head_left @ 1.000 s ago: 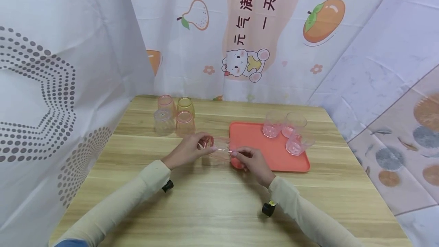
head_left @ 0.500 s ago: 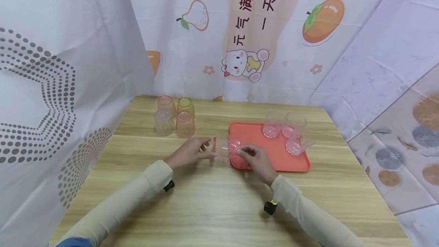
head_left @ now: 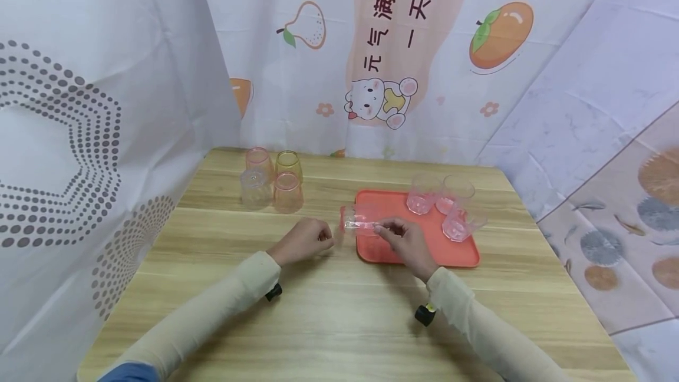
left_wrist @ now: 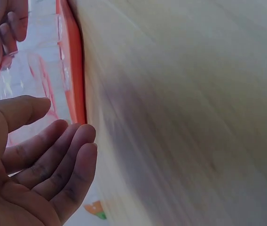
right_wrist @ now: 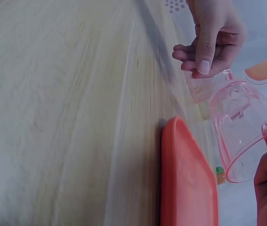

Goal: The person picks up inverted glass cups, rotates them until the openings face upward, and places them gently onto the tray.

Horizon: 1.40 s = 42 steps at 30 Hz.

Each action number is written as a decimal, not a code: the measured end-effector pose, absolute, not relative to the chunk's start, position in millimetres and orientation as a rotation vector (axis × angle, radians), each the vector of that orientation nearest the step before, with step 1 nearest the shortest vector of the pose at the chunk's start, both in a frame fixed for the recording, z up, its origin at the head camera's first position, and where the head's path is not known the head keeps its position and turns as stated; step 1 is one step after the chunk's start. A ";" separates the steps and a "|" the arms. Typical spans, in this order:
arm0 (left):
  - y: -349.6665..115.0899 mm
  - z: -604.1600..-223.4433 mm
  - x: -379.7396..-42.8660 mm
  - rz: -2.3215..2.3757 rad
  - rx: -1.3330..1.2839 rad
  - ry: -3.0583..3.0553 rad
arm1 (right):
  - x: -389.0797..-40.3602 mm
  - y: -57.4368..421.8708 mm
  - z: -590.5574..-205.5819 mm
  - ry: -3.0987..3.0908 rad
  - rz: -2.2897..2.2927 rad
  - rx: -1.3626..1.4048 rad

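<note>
My right hand [head_left: 407, 245] pinches a clear pink-tinted cup [head_left: 356, 221] by one end. The cup lies sideways in the air over the left edge of the red tray [head_left: 403, 255]; in the right wrist view the same cup [right_wrist: 239, 125] hangs above the tray's side, its rim gripped by fingers and thumb. To the left of the cup is my left hand [head_left: 303, 241], apart from it, fingers loosely curled and holding nothing, as the left wrist view also shows of that hand [left_wrist: 39, 165].
Three clear cups [head_left: 457, 226] sit at the tray's back right. Several upside-down tinted cups stand together at the table's back left, including a yellow one [head_left: 288, 164] and a pink one [head_left: 288, 193]. Printed curtains [head_left: 318, 75] border the table [head_left: 329, 323].
My left hand has let go of the cup and drawn back, its fingers curling in. My right hand has carried the cup rightward over the tray's edge.
</note>
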<state>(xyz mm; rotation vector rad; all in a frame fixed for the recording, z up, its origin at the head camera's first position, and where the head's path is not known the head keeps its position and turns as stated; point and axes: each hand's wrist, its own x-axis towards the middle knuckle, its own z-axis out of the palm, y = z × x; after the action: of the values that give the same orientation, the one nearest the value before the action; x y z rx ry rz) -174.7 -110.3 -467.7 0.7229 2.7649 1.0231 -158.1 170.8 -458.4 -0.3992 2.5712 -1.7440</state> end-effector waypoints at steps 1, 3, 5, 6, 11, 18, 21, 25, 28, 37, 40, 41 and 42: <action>-107.7 -468.7 -174.9 1.021 0.726 2.757 | -158.5 171.9 -458.2 2.598 -1.730 -0.417; -102.5 -470.4 -174.9 1.014 0.737 2.744 | -159.5 174.2 -458.4 2.644 -1.709 -0.455; -97.7 -472.3 -174.8 1.000 0.754 2.734 | -160.5 176.5 -458.7 2.685 -1.690 -0.483; -95.5 -473.4 -174.7 0.996 0.768 2.732 | -161.1 177.7 -458.9 2.705 -1.676 -0.488; -86.6 -478.2 -173.4 0.965 0.806 2.746 | -164.2 183.8 -457.6 2.751 -1.635 -0.496; -74.9 -481.9 -175.9 0.925 0.800 2.772 | -171.5 192.7 -453.7 2.797 -1.609 -0.473; -69.6 -481.3 -177.1 0.922 0.796 2.753 | -175.1 196.1 -453.5 2.831 -1.584 -0.484; -63.0 -481.2 -178.2 0.923 0.781 2.734 | -180.1 200.0 -454.8 2.885 -1.554 -0.524; -58.5 -482.6 -179.4 0.910 0.766 2.740 | -183.6 202.4 -454.4 2.925 -1.516 -0.560; -50.3 -483.2 -181.9 0.942 0.726 2.721 | -194.4 209.2 -448.8 3.067 -1.342 -0.725; -47.8 -481.5 -182.1 0.945 0.698 2.701 | -197.9 210.4 -447.3 3.107 -1.292 -0.811; -46.8 -481.1 -182.0 0.945 0.693 2.697 | -199.2 210.7 -447.4 3.121 -1.271 -0.840; -45.9 -480.7 -181.9 0.946 0.692 2.694 | -200.6 211.0 -447.6 3.130 -1.252 -0.867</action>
<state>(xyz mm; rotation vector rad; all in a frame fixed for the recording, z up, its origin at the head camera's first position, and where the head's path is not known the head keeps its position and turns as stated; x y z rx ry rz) -181.9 -45.9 -480.7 0.6918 2.6940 0.9456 -200.6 211.0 -447.6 -0.8667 3.1304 -1.2524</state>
